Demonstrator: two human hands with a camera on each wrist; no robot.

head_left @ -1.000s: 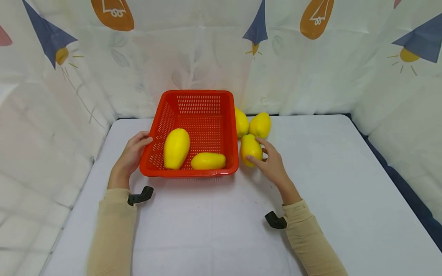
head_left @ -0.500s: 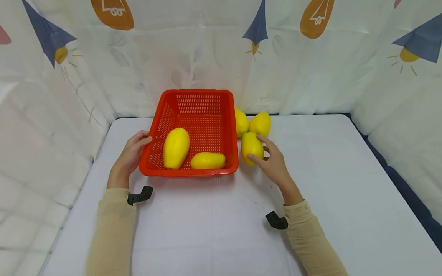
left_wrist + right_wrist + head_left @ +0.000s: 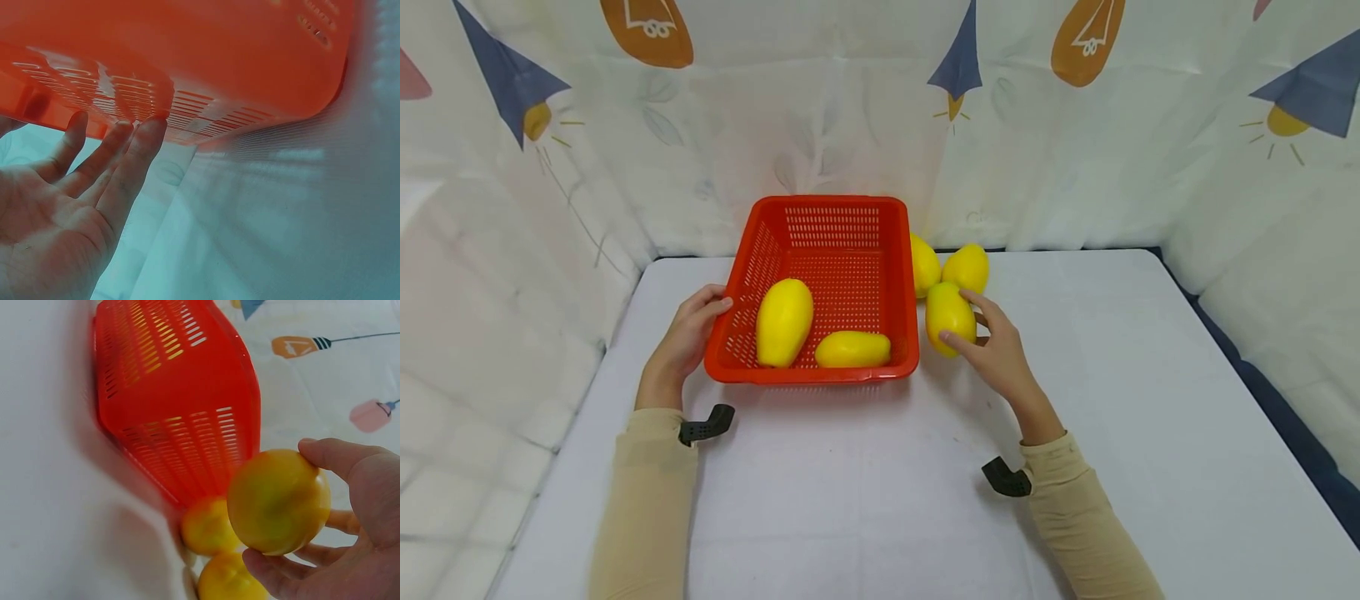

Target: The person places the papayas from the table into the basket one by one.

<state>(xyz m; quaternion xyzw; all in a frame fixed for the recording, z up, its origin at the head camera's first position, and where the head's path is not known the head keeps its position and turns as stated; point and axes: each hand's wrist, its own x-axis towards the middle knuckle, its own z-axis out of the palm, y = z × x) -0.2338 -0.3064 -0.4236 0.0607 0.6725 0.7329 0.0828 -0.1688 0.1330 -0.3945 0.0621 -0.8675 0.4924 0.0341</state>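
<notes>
A red plastic basket (image 3: 820, 376) with slotted walls stands left of the middle of the table, two yellow mangoes lying in it: one larger mango (image 3: 784, 323) and one sideways mango (image 3: 852, 350). My left hand (image 3: 688, 333) holds the basket's left rim; in the left wrist view its fingers (image 3: 140, 147) touch the slotted outer wall. Just right of the basket, my right hand (image 3: 996, 350) grips another mango (image 3: 950, 319) between thumb and fingers. The right wrist view shows this held mango (image 3: 278, 503) beside the upper part of the basket wall.
Two more mangoes sit behind the held one, a partly hidden mango (image 3: 925, 267) against the basket and a second mango (image 3: 967, 268) to its right. A white cloth covers the table (image 3: 850, 500). A patterned curtain (image 3: 865, 125) hangs behind the far edge.
The mango in my right hand has moved slightly up and to the right in the head view, the hand with it. My left hand and the basket stay in place.
</notes>
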